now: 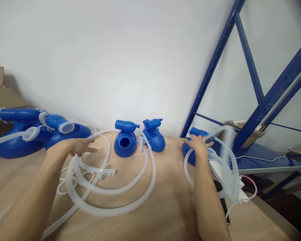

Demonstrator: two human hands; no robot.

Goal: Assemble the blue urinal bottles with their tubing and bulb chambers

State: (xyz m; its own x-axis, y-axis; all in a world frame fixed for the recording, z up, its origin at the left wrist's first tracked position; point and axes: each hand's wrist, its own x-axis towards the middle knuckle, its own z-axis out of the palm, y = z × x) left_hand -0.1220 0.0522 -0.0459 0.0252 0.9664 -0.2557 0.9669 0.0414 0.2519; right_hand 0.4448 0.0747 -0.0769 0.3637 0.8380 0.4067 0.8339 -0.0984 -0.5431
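My left hand is open, fingers spread, over the coiled translucent tubing and beside a blue bottle with a capped neck. Over at the right, my right hand reaches onto another blue bottle; its fingers look spread, and the palm side is hidden. Tubing loops beside the right forearm, blurred. Between the hands stand two blue bottles, one with an open round mouth and one next to a small clear cap with a stem.
More blue bottles with tubes stand at the far left, near cardboard boxes. A blue metal rack rises at the right. A white power strip and its cable lie by the wooden table's right edge.
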